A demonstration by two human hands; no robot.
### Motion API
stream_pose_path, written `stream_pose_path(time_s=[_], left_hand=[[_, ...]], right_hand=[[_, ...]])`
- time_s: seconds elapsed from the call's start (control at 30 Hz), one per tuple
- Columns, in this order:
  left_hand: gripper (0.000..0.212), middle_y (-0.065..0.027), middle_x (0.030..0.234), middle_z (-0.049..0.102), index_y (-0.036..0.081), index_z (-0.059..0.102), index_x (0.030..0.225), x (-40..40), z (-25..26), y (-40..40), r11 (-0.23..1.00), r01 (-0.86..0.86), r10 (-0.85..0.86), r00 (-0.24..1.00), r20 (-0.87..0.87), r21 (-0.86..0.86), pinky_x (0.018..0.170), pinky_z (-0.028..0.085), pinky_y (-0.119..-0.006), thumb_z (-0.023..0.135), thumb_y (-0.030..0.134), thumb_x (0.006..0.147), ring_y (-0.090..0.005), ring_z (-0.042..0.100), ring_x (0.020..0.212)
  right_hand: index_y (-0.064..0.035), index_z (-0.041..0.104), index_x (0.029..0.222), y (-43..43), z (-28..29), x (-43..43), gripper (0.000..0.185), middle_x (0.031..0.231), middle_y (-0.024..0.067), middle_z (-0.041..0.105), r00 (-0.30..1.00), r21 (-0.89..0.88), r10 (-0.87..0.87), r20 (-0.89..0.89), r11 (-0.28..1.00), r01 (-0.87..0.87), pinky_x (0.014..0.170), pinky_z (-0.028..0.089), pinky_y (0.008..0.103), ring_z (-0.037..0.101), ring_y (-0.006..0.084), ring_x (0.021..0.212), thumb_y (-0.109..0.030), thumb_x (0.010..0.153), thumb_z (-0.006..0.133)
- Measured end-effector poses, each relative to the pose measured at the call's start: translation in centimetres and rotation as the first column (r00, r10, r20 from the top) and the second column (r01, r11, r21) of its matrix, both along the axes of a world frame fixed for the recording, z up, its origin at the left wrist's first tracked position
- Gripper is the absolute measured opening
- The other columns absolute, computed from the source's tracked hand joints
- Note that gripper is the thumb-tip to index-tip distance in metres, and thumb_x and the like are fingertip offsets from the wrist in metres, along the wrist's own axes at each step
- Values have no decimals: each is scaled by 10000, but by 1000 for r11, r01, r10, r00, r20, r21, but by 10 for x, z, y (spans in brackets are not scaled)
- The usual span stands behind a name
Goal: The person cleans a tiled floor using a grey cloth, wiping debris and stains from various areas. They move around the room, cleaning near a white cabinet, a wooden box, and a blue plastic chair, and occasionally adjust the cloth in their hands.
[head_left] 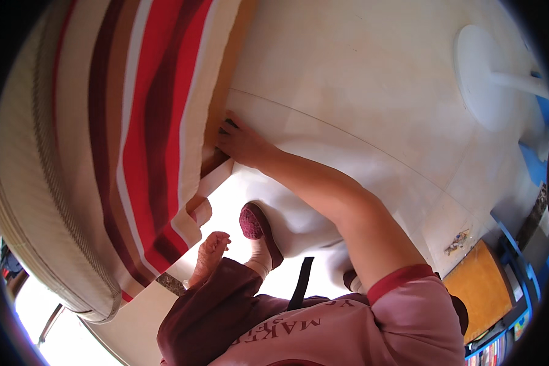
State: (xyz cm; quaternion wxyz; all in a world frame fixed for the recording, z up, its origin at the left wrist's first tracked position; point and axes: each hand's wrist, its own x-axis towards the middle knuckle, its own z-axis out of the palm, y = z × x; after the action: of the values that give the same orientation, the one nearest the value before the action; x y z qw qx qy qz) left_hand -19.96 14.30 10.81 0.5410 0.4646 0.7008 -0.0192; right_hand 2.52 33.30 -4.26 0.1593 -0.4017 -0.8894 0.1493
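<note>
My right hand reaches to the lower edge of a wooden bed frame, its fingertips in shadow at the frame. Dark patches show between the fingers; whether it holds something cannot be told. A red, brown, cream and white striped cloth hangs over the frame, beside the hand. My left hand is near my raised knee, below the cloth's corner, with fingers curled and nothing visible in them. My foot in a dark red patterned slipper stands on the floor between the hands.
A beige mattress with a corded edge lies at left. Pale floor tiles spread to the right. A white round stand base is at upper right. An orange-brown wooden panel and a blue-edged shelf with books stand at lower right.
</note>
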Motion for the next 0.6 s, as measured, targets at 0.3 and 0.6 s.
stream_pose_path(time_s=[0.3, 0.6], left_hand=[[142, -59, 890, 637, 5, 578, 1070, -22, -4, -29, 963, -254, 257, 966, 24, -94, 693, 497, -254, 535, 76, 954, -120, 589, 749], [129, -55, 885, 639, 15, 587, 1051, -21, -18, -29, 970, -236, 238, 970, 42, -53, 684, 489, -238, 555, 51, 932, -119, 593, 754]], right_hand=[[-131, 638, 1151, -35, -8, 12, 325, 1314, -22, 555, 965, 4, -131, -229, 991, 135, 1141, 187, 534, 339, 258, 1360, -160, 845, 533], [-173, 627, 1211, 12, 3, -14, 365, 1374, -47, 503, 999, -78, -29, -19, 997, 27, 1158, 137, 556, 277, 270, 1398, -186, 859, 534]])
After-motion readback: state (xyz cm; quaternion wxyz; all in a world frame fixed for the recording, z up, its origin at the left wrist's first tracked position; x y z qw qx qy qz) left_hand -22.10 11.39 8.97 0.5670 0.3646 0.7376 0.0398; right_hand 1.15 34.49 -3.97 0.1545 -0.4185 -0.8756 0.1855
